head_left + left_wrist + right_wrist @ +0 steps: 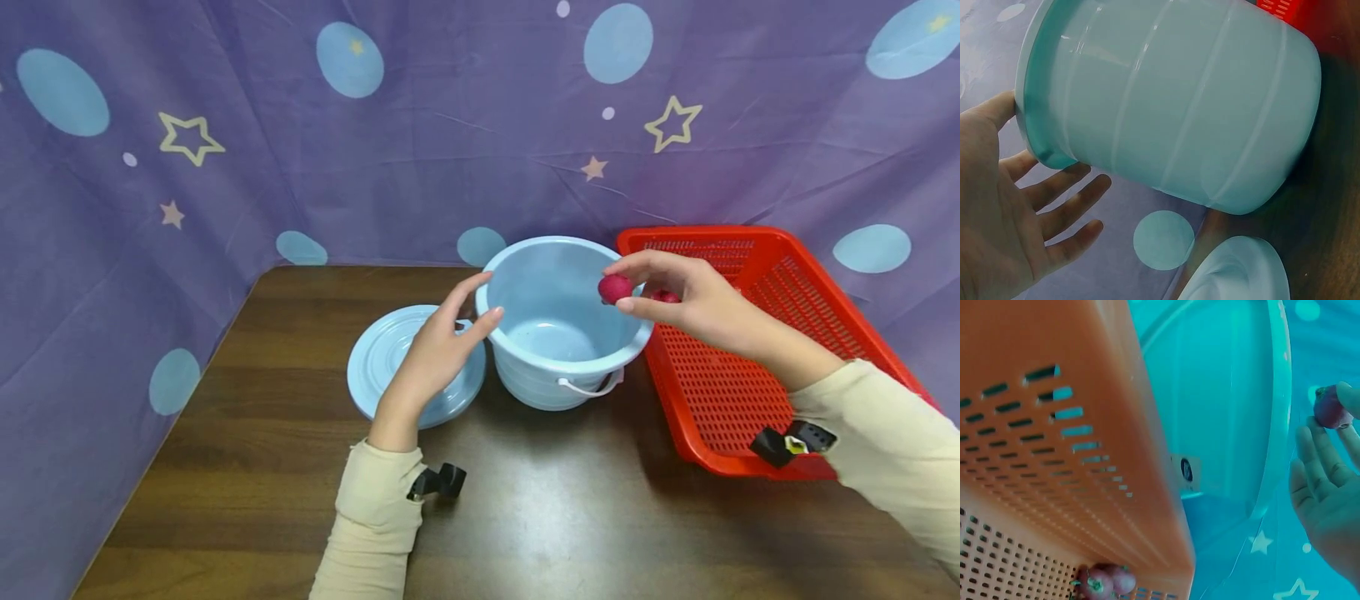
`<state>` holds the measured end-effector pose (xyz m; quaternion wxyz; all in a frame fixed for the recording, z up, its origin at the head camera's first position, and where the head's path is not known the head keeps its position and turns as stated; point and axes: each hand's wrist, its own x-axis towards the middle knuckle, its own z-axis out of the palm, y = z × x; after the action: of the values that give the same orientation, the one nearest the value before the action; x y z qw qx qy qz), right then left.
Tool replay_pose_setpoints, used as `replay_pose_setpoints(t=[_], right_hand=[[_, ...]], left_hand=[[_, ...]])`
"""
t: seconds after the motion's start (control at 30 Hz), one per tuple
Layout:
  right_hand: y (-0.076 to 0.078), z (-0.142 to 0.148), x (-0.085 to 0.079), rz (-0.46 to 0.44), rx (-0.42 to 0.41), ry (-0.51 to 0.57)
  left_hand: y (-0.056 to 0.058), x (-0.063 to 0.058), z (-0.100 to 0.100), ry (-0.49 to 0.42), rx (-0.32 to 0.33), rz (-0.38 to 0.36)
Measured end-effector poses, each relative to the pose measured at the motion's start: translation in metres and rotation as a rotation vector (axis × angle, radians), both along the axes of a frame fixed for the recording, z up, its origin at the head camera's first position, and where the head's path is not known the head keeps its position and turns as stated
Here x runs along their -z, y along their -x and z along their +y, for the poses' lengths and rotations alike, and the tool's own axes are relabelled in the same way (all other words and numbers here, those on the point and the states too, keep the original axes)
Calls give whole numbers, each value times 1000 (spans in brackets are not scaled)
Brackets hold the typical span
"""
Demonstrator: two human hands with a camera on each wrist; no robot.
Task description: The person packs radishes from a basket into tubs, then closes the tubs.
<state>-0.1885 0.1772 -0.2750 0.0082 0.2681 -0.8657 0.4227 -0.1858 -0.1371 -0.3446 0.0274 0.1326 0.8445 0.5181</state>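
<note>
My right hand [686,300] pinches a small red radish [615,288] between thumb and fingertips, over the right side of the light blue bucket [555,337]. The bucket stands upright, and its visible floor is bare. At the bucket's left rim is my left hand [438,342], thumb and forefinger spread and touching the edge. Its other fingers extend loosely beside the wall in the left wrist view. More radishes [1096,582] with green stem ends lie in the corner of the red plastic basket [686,417], partly hidden by my right hand in the head view.
A round light blue lid [371,375] lies on the brown wooden table [247,467], left of the bucket. The bucket's white handle [588,390] hangs down at its front. Behind the table hangs a purple patterned cloth [450,142]. The basket stands close beside the bucket's right side.
</note>
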Motion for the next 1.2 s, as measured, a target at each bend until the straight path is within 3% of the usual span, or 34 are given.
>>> replay_pose_setpoints(t=[0.27,0.47,0.83,1.2], right_hand=[[-3,-9,6,17,-88,-103],[-2,-10,10,-20,-130,-181],[-2,-14,16,-26,-163,-212],[-4,-15,16,27,-173,-254]], left_hand=[[0,0,1,11,-5,4],[0,1,1,17,0,1],[0,1,1,29,-2,-10],[0,-1,1,18,8,-7]])
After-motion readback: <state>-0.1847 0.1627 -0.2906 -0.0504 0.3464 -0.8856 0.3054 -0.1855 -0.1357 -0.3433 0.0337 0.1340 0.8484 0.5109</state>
